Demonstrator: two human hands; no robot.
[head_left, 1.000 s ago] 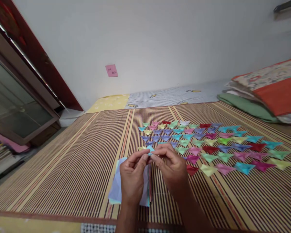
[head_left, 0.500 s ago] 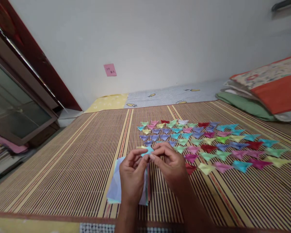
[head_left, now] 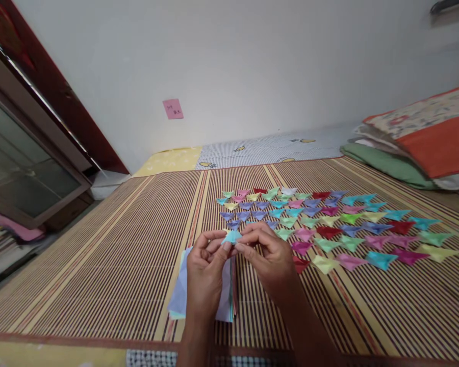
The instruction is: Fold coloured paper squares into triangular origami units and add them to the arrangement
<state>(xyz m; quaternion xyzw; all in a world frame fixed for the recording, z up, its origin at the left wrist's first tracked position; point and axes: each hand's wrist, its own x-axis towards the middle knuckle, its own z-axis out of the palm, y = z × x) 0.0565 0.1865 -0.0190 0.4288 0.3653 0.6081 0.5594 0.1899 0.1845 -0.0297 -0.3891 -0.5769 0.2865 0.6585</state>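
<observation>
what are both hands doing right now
Left hand: closed on the light blue paper, pinched between thumb and fingers.
Right hand: closed on the same paper, pinching its right side.

Pink note point(head_left: 173, 109) on wall point(head_left: 252, 66): dark handwriting point(head_left: 176, 111), too small to read; no other lettering legible.

The mat point(head_left: 99, 255) is laid over the cloth point(head_left: 268, 148), which is exposed at its far and near edges; the paper stack point(head_left: 179, 290) is placed on the near part of the mat, partly below the left hand point(head_left: 207, 265); the folded pieces point(head_left: 351, 218) are arranged in rows on the mat, beyond and to the right of the stack; the bedding pile point(head_left: 436, 137) is located at far right; the note point(head_left: 173, 109) is mounted on the wall point(head_left: 252, 61) behind; the cabinet point(head_left: 26, 163) is positioned at left.
</observation>
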